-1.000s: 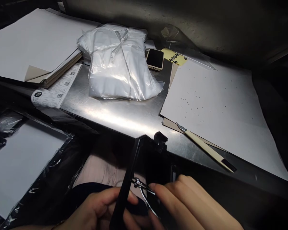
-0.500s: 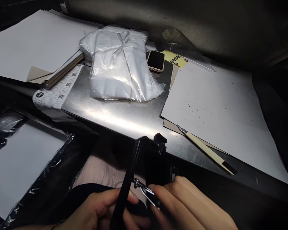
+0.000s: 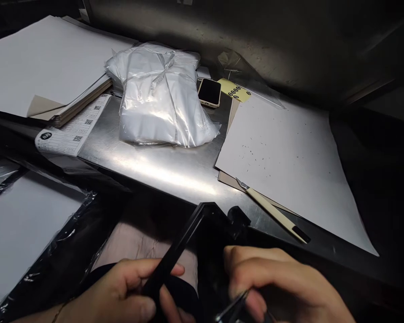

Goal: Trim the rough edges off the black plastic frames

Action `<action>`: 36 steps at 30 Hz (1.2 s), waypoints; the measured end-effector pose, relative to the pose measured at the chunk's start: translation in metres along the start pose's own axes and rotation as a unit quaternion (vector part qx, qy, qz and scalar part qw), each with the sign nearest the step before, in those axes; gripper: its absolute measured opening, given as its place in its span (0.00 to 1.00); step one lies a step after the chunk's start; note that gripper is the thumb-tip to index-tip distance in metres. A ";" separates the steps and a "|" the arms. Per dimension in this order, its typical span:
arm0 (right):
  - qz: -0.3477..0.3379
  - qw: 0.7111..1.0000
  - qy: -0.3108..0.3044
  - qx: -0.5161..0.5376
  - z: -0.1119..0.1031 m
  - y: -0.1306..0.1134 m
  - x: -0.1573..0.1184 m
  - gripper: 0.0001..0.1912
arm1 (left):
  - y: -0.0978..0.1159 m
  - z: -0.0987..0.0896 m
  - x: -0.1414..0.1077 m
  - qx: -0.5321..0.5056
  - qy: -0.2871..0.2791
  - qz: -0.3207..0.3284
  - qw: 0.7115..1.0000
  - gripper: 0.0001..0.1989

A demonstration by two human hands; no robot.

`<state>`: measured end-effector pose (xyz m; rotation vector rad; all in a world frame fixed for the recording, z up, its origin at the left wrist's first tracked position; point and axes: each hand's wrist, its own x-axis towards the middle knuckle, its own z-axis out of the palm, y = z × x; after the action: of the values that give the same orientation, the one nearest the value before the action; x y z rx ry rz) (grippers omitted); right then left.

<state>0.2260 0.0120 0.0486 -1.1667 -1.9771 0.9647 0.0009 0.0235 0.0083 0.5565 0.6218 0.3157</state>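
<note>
By the near edge of the desk (image 3: 144, 166), a black part (image 3: 182, 242) in our grip

In front of us, our left hand (image 3: 117, 287) is wrapped around the slanting bar of the black part. Our right hand (image 3: 283, 280) has its fingers curled tightly about a small metal tool (image 3: 234, 307), low in view and partly cut off; whether it touches the part we cannot tell. To work well here, we should probably brace the bar firmly, use the tool in short, light moves, and leave our fingertips clear of its end. More light would likely help, since black on black hides detail.

The part looks hard and smooth, probably plastic, with straight edges, a bend at the top and a rounded lug beyond. The tool shines like polished steel. On the dull metal desk, the tied bundle of clear bags (image 3: 161, 103) is slick and crinkled, while the speckled paper sheet (image 3: 283, 152) lies flat and matte, the slim knife (image 3: 272, 211) at its near edge
</note>
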 end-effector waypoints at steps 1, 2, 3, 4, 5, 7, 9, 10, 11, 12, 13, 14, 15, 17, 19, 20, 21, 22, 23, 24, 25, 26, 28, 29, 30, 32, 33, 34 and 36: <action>0.018 0.997 0.057 -0.056 -0.008 0.006 -0.002 0.13 | 0.003 -0.004 0.002 -0.010 -0.001 0.029 1.000 0.15; 0.034 0.983 0.125 -0.132 -0.017 0.014 -0.004 0.12 | 0.006 -0.009 0.005 -0.023 0.005 0.054 0.998 0.16; 0.050 0.962 0.183 -0.199 -0.027 0.025 -0.006 0.10 | 0.010 -0.013 0.009 -0.034 0.016 0.069 0.997 0.17; 0.056 0.940 0.230 -0.247 -0.036 0.038 -0.008 0.09 | 0.014 -0.018 0.012 -0.044 0.026 0.071 0.996 0.18; 0.065 0.922 0.255 -0.283 -0.045 0.052 -0.008 0.10 | 0.019 -0.021 0.016 -0.051 0.030 0.065 0.996 0.19; 0.074 0.899 0.270 -0.338 -0.061 0.079 -0.007 0.11 | 0.027 -0.028 0.022 -0.064 0.015 0.038 0.997 0.22; 0.081 0.880 0.261 -0.388 -0.071 0.100 -0.007 0.12 | 0.032 -0.032 0.028 -0.065 -0.002 -0.001 0.998 0.25; 0.082 0.871 0.257 -0.411 -0.074 0.106 -0.008 0.12 | 0.034 -0.034 0.030 -0.063 -0.005 -0.025 0.998 0.26; 0.082 0.859 0.258 -0.434 -0.075 0.110 -0.010 0.13 | 0.035 -0.034 0.031 -0.059 -0.008 -0.049 0.997 0.27; 0.079 0.848 0.261 -0.454 -0.075 0.110 -0.014 0.14 | 0.035 -0.035 0.033 -0.054 -0.011 -0.074 0.996 0.28; 0.075 0.841 0.260 -0.469 -0.072 0.108 -0.017 0.14 | 0.036 -0.034 0.034 -0.049 -0.012 -0.096 0.994 0.29; 0.069 0.839 0.250 -0.478 -0.069 0.104 -0.022 0.13 | 0.036 -0.034 0.035 -0.043 -0.012 -0.114 0.992 0.30; 0.060 0.847 0.225 -0.478 -0.065 0.099 -0.026 0.12 | 0.036 -0.033 0.036 -0.037 -0.011 -0.130 0.991 0.30; 0.043 0.869 0.158 -0.467 -0.055 0.088 -0.034 0.08 | 0.035 -0.030 0.038 -0.021 -0.010 -0.150 0.988 0.29; 0.031 0.881 0.112 -0.460 -0.048 0.081 -0.039 0.06 | 0.036 -0.026 0.038 -0.003 -0.013 -0.162 0.987 0.28; 0.028 0.880 0.105 -0.462 -0.046 0.080 -0.041 0.06 | 0.037 -0.024 0.038 0.007 -0.015 -0.165 0.986 0.28; 0.028 0.877 0.109 -0.467 -0.046 0.081 -0.043 0.06 | 0.039 -0.022 0.038 0.017 -0.018 -0.167 0.986 0.27; 0.028 0.872 0.116 -0.475 -0.047 0.083 -0.045 0.08 | 0.041 -0.020 0.038 0.027 -0.020 -0.169 0.985 0.27; 0.027 0.867 0.120 -0.482 -0.048 0.085 -0.046 0.09 | 0.044 -0.019 0.039 0.036 -0.021 -0.172 0.984 0.26; 0.027 0.863 0.123 -0.490 -0.051 0.088 -0.047 0.09 | 0.048 -0.018 0.040 0.047 -0.024 -0.176 0.983 0.26; 0.025 0.858 0.124 -0.498 -0.054 0.090 -0.047 0.10 | 0.052 -0.018 0.041 0.057 -0.029 -0.183 0.981 0.26; 0.023 0.854 0.122 -0.505 -0.056 0.092 -0.047 0.09 | 0.057 -0.018 0.043 0.068 -0.036 -0.191 0.978 0.26; 0.018 0.846 0.118 -0.520 -0.060 0.093 -0.043 0.08 | 0.065 -0.017 0.048 0.091 -0.053 -0.211 0.972 0.27; 0.016 0.840 0.120 -0.529 -0.061 0.093 -0.040 0.09 | 0.067 -0.017 0.051 0.102 -0.062 -0.222 0.968 0.28; 0.016 0.834 0.124 -0.538 -0.061 0.091 -0.037 0.10 | 0.069 -0.016 0.053 0.113 -0.070 -0.234 0.963 0.28; 0.017 0.820 0.136 -0.556 -0.058 0.087 -0.031 0.09 | 0.070 -0.012 0.057 0.137 -0.082 -0.255 0.954 0.29; 0.018 0.813 0.145 -0.564 -0.055 0.084 -0.029 0.09 | 0.069 -0.009 0.057 0.149 -0.088 -0.261 0.950 0.30; 0.020 0.807 0.152 -0.570 -0.053 0.081 -0.030 0.08 | 0.068 -0.006 0.057 0.160 -0.093 -0.263 0.947 0.30; -0.011 0.809 0.131 -0.573 -0.047 0.070 -0.036 0.10 | 0.067 0.000 0.054 0.178 -0.097 -0.257 0.945 0.28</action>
<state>0.3084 0.0159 0.0087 -1.7141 -2.3017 -0.5775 0.0354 0.1011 0.0216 0.7354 0.6121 -0.3502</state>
